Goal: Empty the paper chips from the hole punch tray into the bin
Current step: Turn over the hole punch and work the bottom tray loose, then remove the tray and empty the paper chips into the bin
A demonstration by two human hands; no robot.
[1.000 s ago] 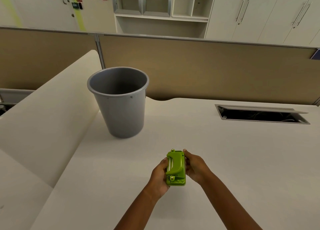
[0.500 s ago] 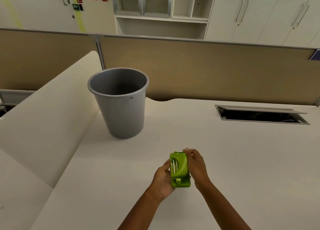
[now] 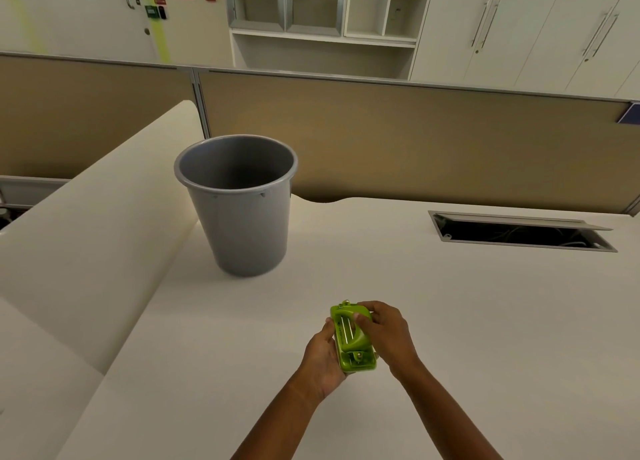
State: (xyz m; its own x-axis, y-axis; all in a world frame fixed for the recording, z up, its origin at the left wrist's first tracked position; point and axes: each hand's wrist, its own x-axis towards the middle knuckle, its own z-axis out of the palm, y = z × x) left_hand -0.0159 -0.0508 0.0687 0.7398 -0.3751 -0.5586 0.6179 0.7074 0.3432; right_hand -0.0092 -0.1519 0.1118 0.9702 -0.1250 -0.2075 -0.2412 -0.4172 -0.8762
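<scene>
Green hole punch [image 3: 351, 342] gripped by left hand [image 3: 323, 355] and right hand [image 3: 384, 331], near desk [image 3: 450, 321], grey bin [image 3: 239, 206] upright far left

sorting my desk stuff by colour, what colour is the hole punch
Bright lime green, with silver metal rods on top. The hole punch shows best in the head view, the only one here.

Cream desk [image 3: 450, 321], tan partition [image 3: 415, 141], white cabinets [image 3: 519, 26], open shelves [image 3: 322, 16]

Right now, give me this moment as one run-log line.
stage: hole punch held in both hands over desk | left hand: gripping | right hand: gripping | bin: upright, apart | chips: not visible
</scene>
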